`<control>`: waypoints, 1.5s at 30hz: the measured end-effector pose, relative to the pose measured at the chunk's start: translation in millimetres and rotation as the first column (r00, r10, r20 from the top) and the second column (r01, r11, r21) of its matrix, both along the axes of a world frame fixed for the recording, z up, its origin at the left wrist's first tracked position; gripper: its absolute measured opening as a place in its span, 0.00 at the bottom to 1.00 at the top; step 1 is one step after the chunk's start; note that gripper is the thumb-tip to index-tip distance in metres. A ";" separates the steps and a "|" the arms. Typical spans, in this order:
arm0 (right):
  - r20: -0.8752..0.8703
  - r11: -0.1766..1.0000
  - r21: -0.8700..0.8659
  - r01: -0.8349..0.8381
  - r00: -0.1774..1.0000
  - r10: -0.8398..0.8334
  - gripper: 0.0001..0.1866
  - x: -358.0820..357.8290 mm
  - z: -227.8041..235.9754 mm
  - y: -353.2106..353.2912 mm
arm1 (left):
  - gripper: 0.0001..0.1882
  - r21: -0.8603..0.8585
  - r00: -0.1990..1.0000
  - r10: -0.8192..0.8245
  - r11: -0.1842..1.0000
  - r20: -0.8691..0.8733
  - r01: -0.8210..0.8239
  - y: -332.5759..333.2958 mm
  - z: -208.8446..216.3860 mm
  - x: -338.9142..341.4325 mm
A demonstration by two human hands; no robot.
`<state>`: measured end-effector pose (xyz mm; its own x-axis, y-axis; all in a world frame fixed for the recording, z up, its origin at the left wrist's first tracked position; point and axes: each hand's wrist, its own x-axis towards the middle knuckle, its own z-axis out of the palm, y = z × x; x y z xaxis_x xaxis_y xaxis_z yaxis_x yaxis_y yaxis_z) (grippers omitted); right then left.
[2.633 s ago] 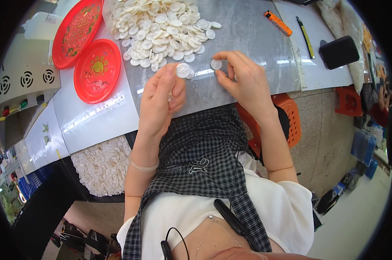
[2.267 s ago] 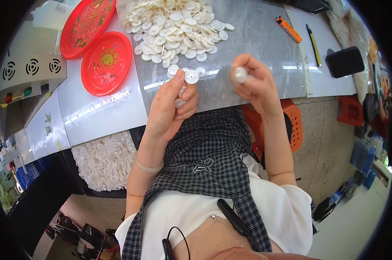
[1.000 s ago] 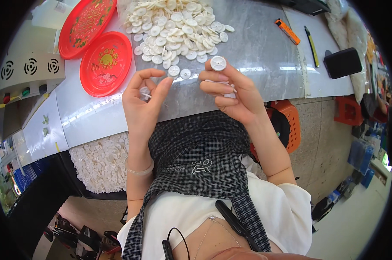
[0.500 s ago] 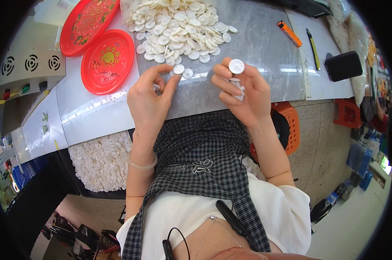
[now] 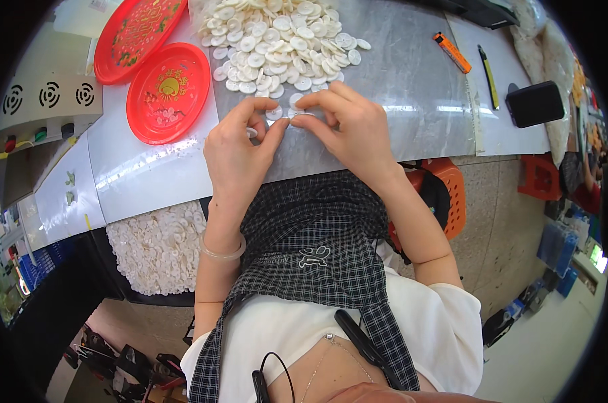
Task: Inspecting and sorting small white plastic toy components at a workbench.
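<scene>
Over the near edge of the pile, my two hands meet with fingertips almost touching. My left hand (image 5: 235,151) pinches a small white plastic disc (image 5: 273,113) between thumb and forefinger; another white disc (image 5: 251,132) shows by its curled fingers. From the right, my right hand (image 5: 359,134) has thumb and forefinger closed on a white disc (image 5: 296,101). Its other fingers are curled with the palm side hidden, so I cannot see what lies in them. Just beyond is a big heap of the same round white discs (image 5: 277,47), each with a hub in the middle.
Two red plates (image 5: 137,101) lie at the left beside a grey metal box (image 5: 49,121). An orange box cutter pack (image 5: 451,52), a yellow knife (image 5: 488,77) and a black phone (image 5: 534,104) rest at the right. Below the table edge stands a bin of small white parts (image 5: 159,252).
My right hand has swung left and turned palm down, its fingertips coming to those of my left hand. The disc it held up and those between its fingers are no longer plainly visible.
</scene>
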<state>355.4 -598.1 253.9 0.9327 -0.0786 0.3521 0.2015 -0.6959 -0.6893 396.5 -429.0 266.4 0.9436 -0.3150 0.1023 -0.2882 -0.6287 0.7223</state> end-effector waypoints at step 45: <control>-0.007 -0.484 0.765 0.425 0.757 0.653 0.14 -17.3 5.2 -7.7 | 0.18 -0.665 0.240 -0.924 0.022 -0.299 -0.747 19.4 -17.9 -21.7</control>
<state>338.1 -605.8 259.1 0.8476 0.4422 -0.2933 -0.4849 0.8700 -0.0896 374.8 -409.6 248.5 0.5249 -0.8391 -0.1430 0.8485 0.5291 0.0096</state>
